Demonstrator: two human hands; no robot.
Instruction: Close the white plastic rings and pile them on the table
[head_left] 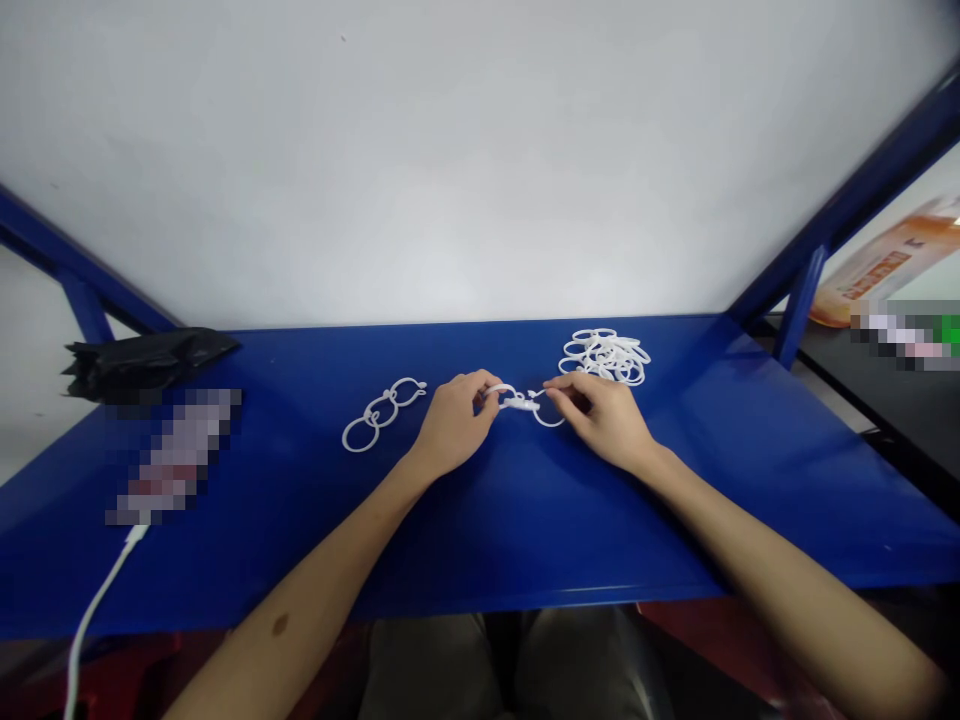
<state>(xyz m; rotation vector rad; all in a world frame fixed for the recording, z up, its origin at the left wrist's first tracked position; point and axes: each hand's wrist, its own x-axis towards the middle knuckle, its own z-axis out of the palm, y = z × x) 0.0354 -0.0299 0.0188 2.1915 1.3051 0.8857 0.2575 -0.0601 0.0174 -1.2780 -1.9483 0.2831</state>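
Both my hands meet at the middle of the blue table (525, 520). My left hand (454, 425) pinches one end of a pair of white plastic rings (525, 402). My right hand (604, 418) pinches the other end, its fingers curled over the ring nearest it. A heap of several loose white rings (606, 356) lies just behind my right hand. To the left of my left hand, a short chain of linked white rings (382, 412) rests flat on the table.
A crumpled black bag (142, 362) lies at the table's far left corner. A white cable (97, 610) runs off the front left edge. A white wall stands behind, with blue frame struts (847, 200) slanting at both sides.
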